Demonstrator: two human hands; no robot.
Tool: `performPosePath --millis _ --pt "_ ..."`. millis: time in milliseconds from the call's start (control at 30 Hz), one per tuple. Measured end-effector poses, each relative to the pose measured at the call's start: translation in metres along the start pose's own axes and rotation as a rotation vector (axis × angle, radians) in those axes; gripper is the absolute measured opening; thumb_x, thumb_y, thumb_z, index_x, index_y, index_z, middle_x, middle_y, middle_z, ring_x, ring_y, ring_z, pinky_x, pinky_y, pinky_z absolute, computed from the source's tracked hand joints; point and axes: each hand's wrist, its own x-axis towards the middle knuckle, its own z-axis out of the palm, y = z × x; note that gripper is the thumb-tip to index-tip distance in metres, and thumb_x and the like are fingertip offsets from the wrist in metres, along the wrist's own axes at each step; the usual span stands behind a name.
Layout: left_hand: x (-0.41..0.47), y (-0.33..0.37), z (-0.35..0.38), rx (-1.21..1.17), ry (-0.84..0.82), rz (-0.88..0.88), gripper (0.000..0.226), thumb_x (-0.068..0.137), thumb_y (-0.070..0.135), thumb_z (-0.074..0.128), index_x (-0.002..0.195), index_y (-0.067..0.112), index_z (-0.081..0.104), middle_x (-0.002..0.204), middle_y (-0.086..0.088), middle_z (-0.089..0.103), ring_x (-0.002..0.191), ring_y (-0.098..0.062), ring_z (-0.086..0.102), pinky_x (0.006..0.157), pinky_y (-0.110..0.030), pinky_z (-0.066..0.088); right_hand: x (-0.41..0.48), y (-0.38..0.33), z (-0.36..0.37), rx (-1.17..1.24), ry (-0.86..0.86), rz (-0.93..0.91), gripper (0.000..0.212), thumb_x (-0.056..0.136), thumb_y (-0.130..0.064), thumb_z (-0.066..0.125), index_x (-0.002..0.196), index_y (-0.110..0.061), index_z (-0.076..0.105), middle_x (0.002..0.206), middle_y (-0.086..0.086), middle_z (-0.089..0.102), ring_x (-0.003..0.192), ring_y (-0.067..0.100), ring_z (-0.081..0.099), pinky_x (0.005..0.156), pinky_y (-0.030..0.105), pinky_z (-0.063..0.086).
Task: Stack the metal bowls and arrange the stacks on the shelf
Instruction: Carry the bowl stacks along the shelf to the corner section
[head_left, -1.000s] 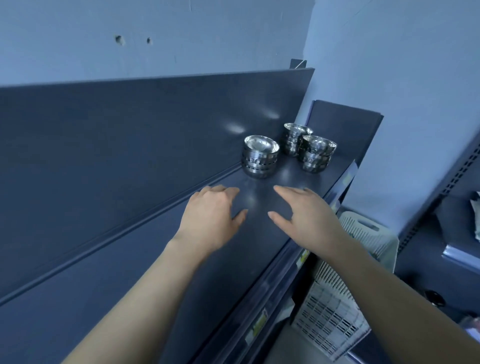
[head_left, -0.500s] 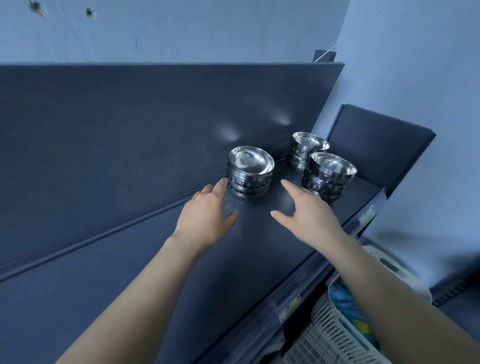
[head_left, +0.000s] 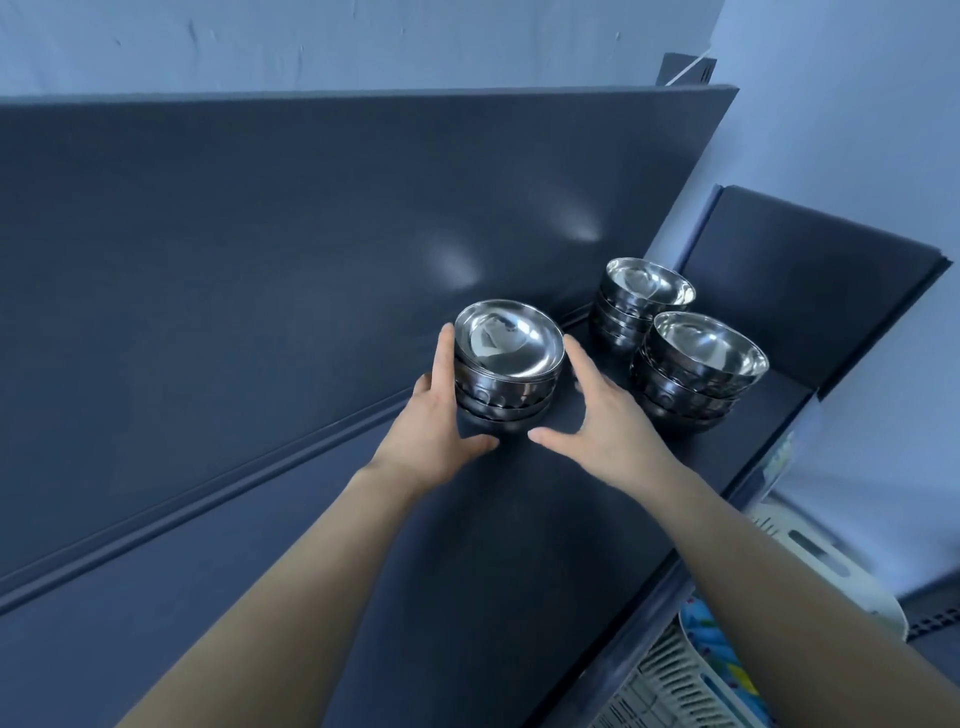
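Steel bowls nested into a stack (head_left: 509, 374) stand on the dark shelf (head_left: 493, 545), close to its upright back panel (head_left: 311, 234). The left hand (head_left: 436, 431) cups the stack's left side, with straight fingers lying against the bowls and the thumb at the base. The right hand (head_left: 608, 415) is spread with straight fingers just beside the stack's right side, holding nothing; whether it touches cannot be told. To the right, near the shelf end, stand two more bowl stacks: a rear stack (head_left: 644, 301) and a front stack (head_left: 701, 369), just beside each other. Below the shelf edge sits a white lattice basket (head_left: 670, 691).
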Motion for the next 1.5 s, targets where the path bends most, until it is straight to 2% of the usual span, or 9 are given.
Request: performPosePath --millis 300,500,733,833,933,1067,1200,1367,1500 --pt "0.014 -0.011 0.011 -0.058 0.038 0.011 0.128 0.072 0.017 0.082 0.146 0.038 -0.020 0.138 -0.005 0.051 0.121 -0.018 0.052 0.095 -0.020 0.032 0.022 0.012 0.010 0.233 -0.072 -0.001 0.119 0.073 -0.029 0.083 0.152 -0.043 -0.005 0.137 -0.012 0.051 0.117 0.002 0.055 0.094 0.015 0.035" --pt "0.006 -0.002 0.013 -0.062 0.085 -0.024 0.125 0.071 0.012 0.080 0.148 0.033 -0.016 0.132 -0.001 0.054 0.099 -0.008 0.053 0.082 -0.012 0.032 0.027 0.019 0.013 0.301 -0.104 -0.027 0.120 0.071 -0.029 0.085 0.150 -0.047 -0.003 0.139 -0.011 0.053 0.118 0.000 0.057 0.099 0.017 0.039" --pt "-0.032 0.010 0.003 -0.083 0.230 -0.060 0.124 0.072 0.017 0.082 0.148 0.036 -0.013 0.137 0.006 0.052 0.118 -0.011 0.053 0.090 -0.014 0.035 0.017 0.002 0.003 0.305 -0.150 -0.143 0.118 0.071 -0.031 0.085 0.150 -0.048 -0.001 0.132 -0.018 0.052 0.119 -0.003 0.054 0.090 0.011 0.036" --pt "-0.059 0.016 -0.007 -0.090 0.308 -0.087 0.125 0.071 0.024 0.084 0.147 0.039 -0.013 0.136 0.013 0.051 0.120 -0.005 0.052 0.097 -0.015 0.037 0.011 -0.016 0.002 0.286 -0.186 -0.227 0.117 0.071 -0.034 0.084 0.149 -0.050 -0.001 0.129 -0.020 0.054 0.119 0.000 0.055 0.088 0.014 0.037" --pt "-0.090 0.021 -0.020 -0.077 0.388 -0.129 0.124 0.070 0.024 0.083 0.148 0.039 -0.012 0.124 0.025 0.050 0.111 0.002 0.052 0.084 0.002 0.033 0.003 -0.037 0.005 0.304 -0.237 -0.313 0.117 0.070 -0.033 0.084 0.149 -0.050 0.001 0.125 -0.024 0.054 0.119 -0.001 0.055 0.089 0.015 0.039" --pt "-0.134 0.022 -0.039 -0.046 0.501 -0.196 0.123 0.069 0.022 0.084 0.146 0.044 -0.010 0.104 0.043 0.045 0.092 0.015 0.053 0.076 0.008 0.033 -0.010 -0.071 0.017 0.316 -0.306 -0.422 0.117 0.069 -0.035 0.085 0.149 -0.050 0.001 0.134 -0.019 0.053 0.121 0.001 0.054 0.097 0.022 0.041" --pt "-0.181 0.019 -0.059 -0.020 0.614 -0.264 0.124 0.068 0.026 0.085 0.147 0.042 -0.010 0.111 0.034 0.048 0.101 0.007 0.050 0.075 0.007 0.032 -0.028 -0.111 0.029 0.325 -0.372 -0.521 0.117 0.070 -0.035 0.085 0.150 -0.049 0.000 0.129 -0.023 0.054 0.120 -0.004 0.053 0.092 0.014 0.038" --pt "-0.247 0.010 -0.087 0.021 0.746 -0.325 0.123 0.067 0.028 0.085 0.147 0.043 -0.008 0.102 0.048 0.041 0.092 0.013 0.051 0.077 0.008 0.032 -0.059 -0.170 0.051 0.325 -0.438 -0.642 0.118 0.068 -0.039 0.085 0.147 -0.054 -0.001 0.133 -0.013 0.057 0.124 0.003 0.052 0.102 0.028 0.042" --pt "-0.313 0.000 -0.116 0.072 0.827 -0.387 0.124 0.067 0.029 0.085 0.148 0.040 -0.008 0.101 0.044 0.043 0.096 0.005 0.051 0.076 0.008 0.032 -0.100 -0.228 0.074 0.347 -0.497 -0.725 0.118 0.068 -0.039 0.086 0.146 -0.055 -0.001 0.130 -0.015 0.058 0.123 0.003 0.053 0.100 0.030 0.044"
